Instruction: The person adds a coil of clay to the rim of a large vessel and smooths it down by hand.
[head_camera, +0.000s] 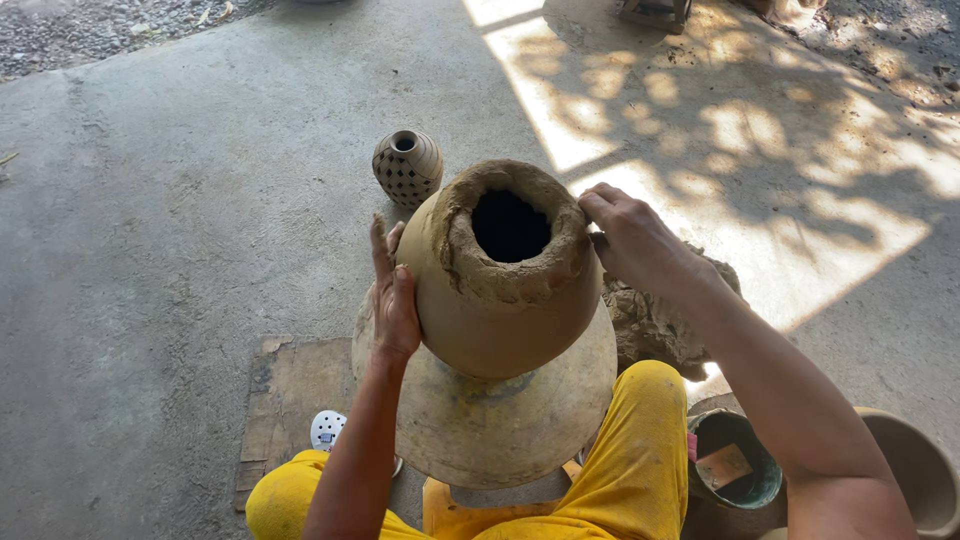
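I keep my left hand (394, 300) flat against the pot (505, 285) at nine o'clock, right hand (635, 245) fingers pinching the rim (575, 215) at three, pressing evenly.

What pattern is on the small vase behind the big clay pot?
Small vase: dark dotted lattice below, fine stripes near neck; head view.

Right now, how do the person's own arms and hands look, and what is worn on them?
Both forearms are bare: no sleeves, gloves, rings or watch show. The left hand and right hand are bare too.
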